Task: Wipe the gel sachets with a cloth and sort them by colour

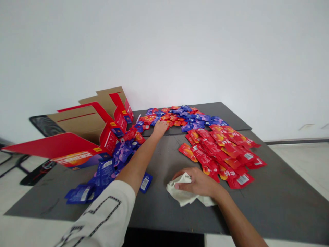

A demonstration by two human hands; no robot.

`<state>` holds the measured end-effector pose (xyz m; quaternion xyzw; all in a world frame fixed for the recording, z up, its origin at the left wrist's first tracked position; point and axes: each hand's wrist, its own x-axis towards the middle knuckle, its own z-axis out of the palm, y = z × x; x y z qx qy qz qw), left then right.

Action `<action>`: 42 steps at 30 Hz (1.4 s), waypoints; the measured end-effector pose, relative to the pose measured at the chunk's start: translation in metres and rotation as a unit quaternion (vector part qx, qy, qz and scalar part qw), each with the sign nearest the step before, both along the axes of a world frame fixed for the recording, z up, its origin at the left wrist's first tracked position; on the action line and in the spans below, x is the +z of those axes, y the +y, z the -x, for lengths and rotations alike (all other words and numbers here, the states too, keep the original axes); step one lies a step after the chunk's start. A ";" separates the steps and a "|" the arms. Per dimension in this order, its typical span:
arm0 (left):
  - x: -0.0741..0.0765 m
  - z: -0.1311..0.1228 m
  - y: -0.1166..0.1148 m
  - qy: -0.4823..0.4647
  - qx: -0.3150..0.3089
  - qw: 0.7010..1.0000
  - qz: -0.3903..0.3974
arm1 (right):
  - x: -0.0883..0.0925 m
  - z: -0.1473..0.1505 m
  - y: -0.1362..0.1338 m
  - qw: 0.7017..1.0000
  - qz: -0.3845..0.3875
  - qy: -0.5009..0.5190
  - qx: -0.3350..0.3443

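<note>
My right hand [192,181] is closed around a crumpled white cloth [183,197], which rests on the dark grey table near its front edge. Farther off, my left hand [161,127] reaches to the near edge of a mixed heap of red and blue packets [177,117]. Its fingertips are turned away and hidden, so whether they grip a packet does not show. Just beyond my right hand lies a spread of overlapping red packets [213,147]. Blue packets [104,171] lie under and beside my left forearm, and a single blue packet [145,183] sits to its right.
Open red cardboard boxes [102,140] with raised flaps stand in a row along the left side of the table [277,192]. A white wall [205,51] rises behind it. A black chair or frame part [38,173] shows at the far left.
</note>
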<state>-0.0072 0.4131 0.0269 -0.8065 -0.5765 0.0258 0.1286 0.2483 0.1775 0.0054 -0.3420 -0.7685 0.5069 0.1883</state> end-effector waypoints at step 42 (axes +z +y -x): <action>0.109 -0.037 -0.187 -0.212 -0.141 0.967 0.003 | 0.005 -0.019 0.012 0.997 0.016 -0.006 -0.070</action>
